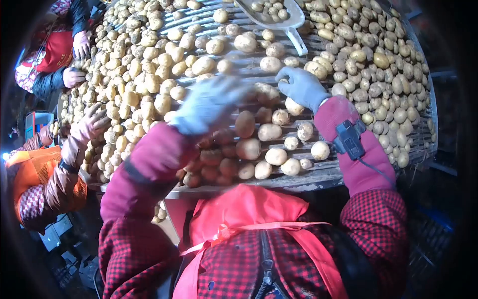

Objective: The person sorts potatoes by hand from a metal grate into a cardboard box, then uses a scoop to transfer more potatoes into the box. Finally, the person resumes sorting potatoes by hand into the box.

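Observation:
My left hand (211,103), in a pale grey glove, is smeared by motion above the potatoes on the slatted table. Its fingers point to the right, and whether they hold anything does not show. My right hand (302,88), also gloved in grey, has bent fingers with a gap between thumb and forefinger. No held thing shows in it. Close under it lies a pale potato (294,106), and another potato (270,64) is just beyond its fingertips. Between my arms, several darker potatoes (248,148) rest on the slats.
A scoop (297,41) holding small potatoes lies at the far side. Potatoes are heaped on the left (130,98) and right (386,60). At the left edge, a co-worker's gloved hands (74,76) and another co-worker's hand (92,122) touch the heap. A small device (350,139) is strapped to my right forearm.

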A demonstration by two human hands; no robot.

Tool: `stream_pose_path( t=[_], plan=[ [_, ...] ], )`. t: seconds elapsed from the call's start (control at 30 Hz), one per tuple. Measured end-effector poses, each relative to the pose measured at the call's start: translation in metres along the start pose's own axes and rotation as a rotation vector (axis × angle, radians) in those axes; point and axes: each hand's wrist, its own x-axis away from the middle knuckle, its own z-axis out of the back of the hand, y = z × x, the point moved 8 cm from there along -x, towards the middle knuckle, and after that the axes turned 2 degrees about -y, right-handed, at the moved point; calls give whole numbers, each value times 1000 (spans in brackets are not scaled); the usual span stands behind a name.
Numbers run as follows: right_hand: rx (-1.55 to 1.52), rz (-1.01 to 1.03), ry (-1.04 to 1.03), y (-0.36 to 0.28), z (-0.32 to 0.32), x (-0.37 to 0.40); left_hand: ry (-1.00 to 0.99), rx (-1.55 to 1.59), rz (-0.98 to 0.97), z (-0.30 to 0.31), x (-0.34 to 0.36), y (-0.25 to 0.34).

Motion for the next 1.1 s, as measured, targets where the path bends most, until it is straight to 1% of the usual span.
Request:
stream_pose_path(
  t=[0.03,0.07,0.13,0.17,0.23,0.3,0.4,0.47,0.5,0.57,0.6,0.67,0.7,0.73,0.8,0.87,0.9,0.93,1.0,1.03,1.1],
  plan=[
    [-34,38,5,6,-4,-3,-69,0,-132,-24,-23,8],
    [-87,96,20,12,-9,-8,-76,-45,-204,-31,-40,23],
    [-47,53,49,14,-8,-8,-313,-175,-206,-87,-66,23],
    [-56,12,-3,14,-9,-7,-357,-133,-170,-95,-74,18],
    [-35,12,2,8,-4,-6,-336,-62,-125,-102,-75,12],
    [-26,26,27,5,-4,-4,-209,-5,-91,-102,-62,10],
    [46,-59,-11,0,-3,-4,-82,220,77,-50,-26,15],
    [167,-37,-26,-8,-6,-6,0,340,196,-22,6,19],
    [239,-23,-34,-17,-5,-5,130,483,216,-5,23,22],
    [321,-28,-36,-25,-7,-7,174,642,376,0,57,27],
    [313,-18,-12,-25,-7,-11,197,726,453,1,73,29],
    [305,-17,23,-15,-10,-17,252,825,505,-16,111,26],
    [252,73,5,-19,-8,-13,323,1060,602,-22,132,27],
    [109,17,-34,-21,-5,-7,390,1110,643,-20,149,26],
    [15,110,-65,-33,-8,-3,570,1230,862,-27,193,19],
    [50,136,-145,-53,-18,-5,719,1185,1004,-24,228,13],
    [67,155,-181,-65,-24,-8,816,1238,1055,-24,240,12],
    [130,166,-224,-76,-35,-9,842,1065,958,-18,250,8],
    [262,206,-288,-95,-57,-11,896,939,986,-21,274,4],
    [329,237,-308,-103,-66,-11,920,962,992,-20,279,6],
    [353,263,-266,-114,-67,-10,976,1005,1001,-18,289,10]
  ],
)
